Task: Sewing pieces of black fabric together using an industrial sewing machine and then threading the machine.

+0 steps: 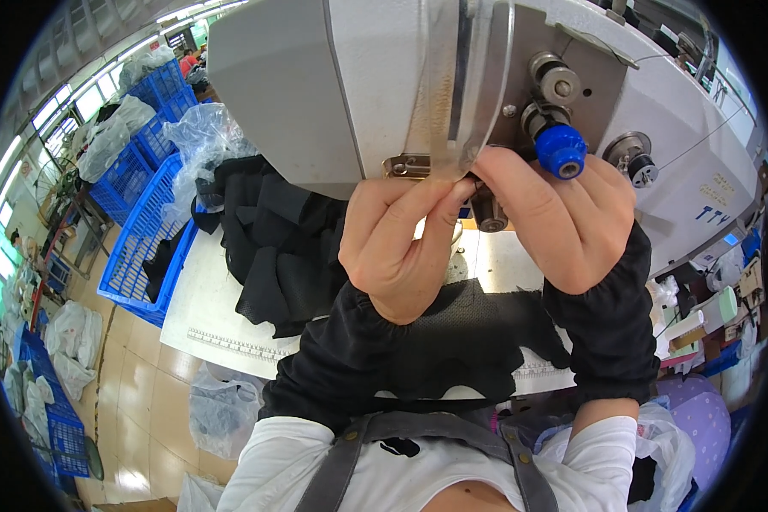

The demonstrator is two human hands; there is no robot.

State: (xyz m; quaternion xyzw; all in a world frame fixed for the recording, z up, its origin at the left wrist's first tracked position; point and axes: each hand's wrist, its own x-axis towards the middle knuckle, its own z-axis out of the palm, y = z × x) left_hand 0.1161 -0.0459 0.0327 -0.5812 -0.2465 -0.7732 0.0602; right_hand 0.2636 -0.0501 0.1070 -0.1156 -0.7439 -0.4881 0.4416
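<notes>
Both my hands are raised to the needle area of a light grey sewing machine. Thumb and fingertips of my left hand are pinched together just under a clear plastic guard; whatever they hold is too small to make out. My right hand comes in from the other side, its fingers bent and closed beside a dark metal cylinder on the machine head, the fingertips partly hidden. Close to its knuckles sits a blue tension knob. Black mesh fabric lies on the table below my hands.
A heap of black fabric pieces covers the table's left part. Beside it stands a blue plastic crate with clear bags. A ruler strip runs along the table's front edge. A purple dotted item is at lower right.
</notes>
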